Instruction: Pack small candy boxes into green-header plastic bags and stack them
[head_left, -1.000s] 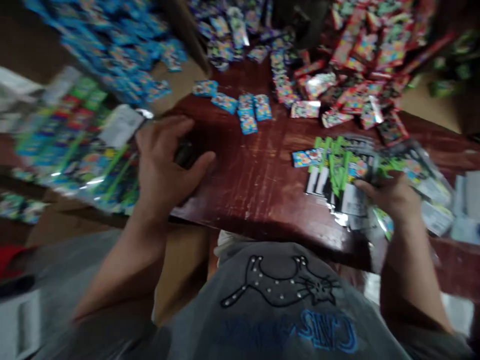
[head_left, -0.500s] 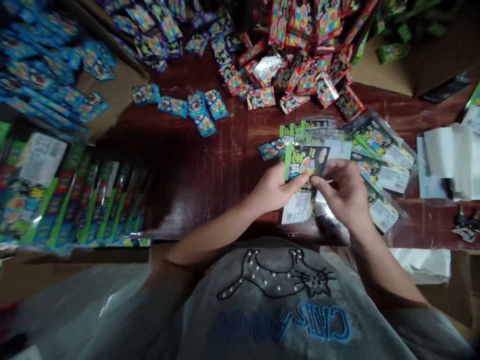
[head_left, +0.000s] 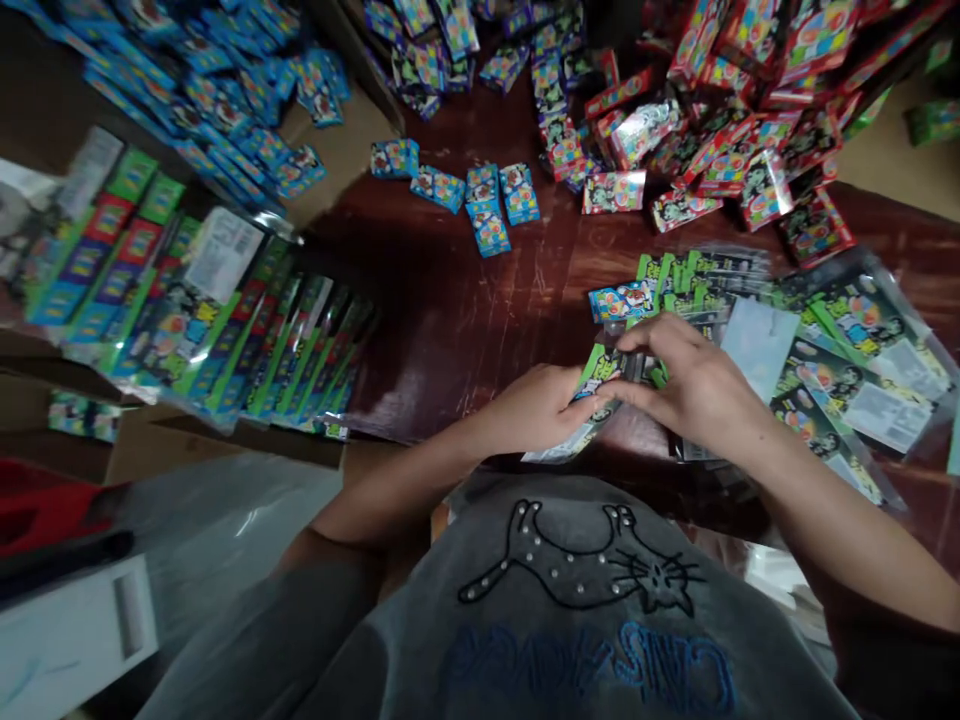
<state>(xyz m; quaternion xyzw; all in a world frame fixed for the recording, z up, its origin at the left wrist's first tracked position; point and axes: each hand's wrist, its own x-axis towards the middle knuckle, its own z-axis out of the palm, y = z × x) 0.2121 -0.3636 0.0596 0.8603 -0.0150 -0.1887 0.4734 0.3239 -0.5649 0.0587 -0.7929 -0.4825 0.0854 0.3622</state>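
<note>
A printed plastic packet [head_left: 598, 370], black and green with a pale panel at its lower end, tilts low over the table edge in front of my shirt. My left hand [head_left: 541, 408] is closed round its near side, thumb on top. The fingers of my right hand [head_left: 697, 390] pinch its upper end, where clear film shows. Just beyond my right fingers lie a small blue box [head_left: 621, 300] and a pile of similar green-and-black packets [head_left: 724, 265]. A pale blank card [head_left: 761, 345] and several fanned packets [head_left: 862, 390] rest right of that hand.
Small red boxes [head_left: 817, 225] heap at the back right. Blue boxes [head_left: 247, 140] fill a cardboard carton at the back left, with several loose blue boxes [head_left: 491, 232] on the dark red table [head_left: 450, 320]. Filled packs [head_left: 202, 310] stand in a row at left.
The packet has tipped from facing up to a slant. My right hand has moved from its side to its upper end. The view has shifted left.
</note>
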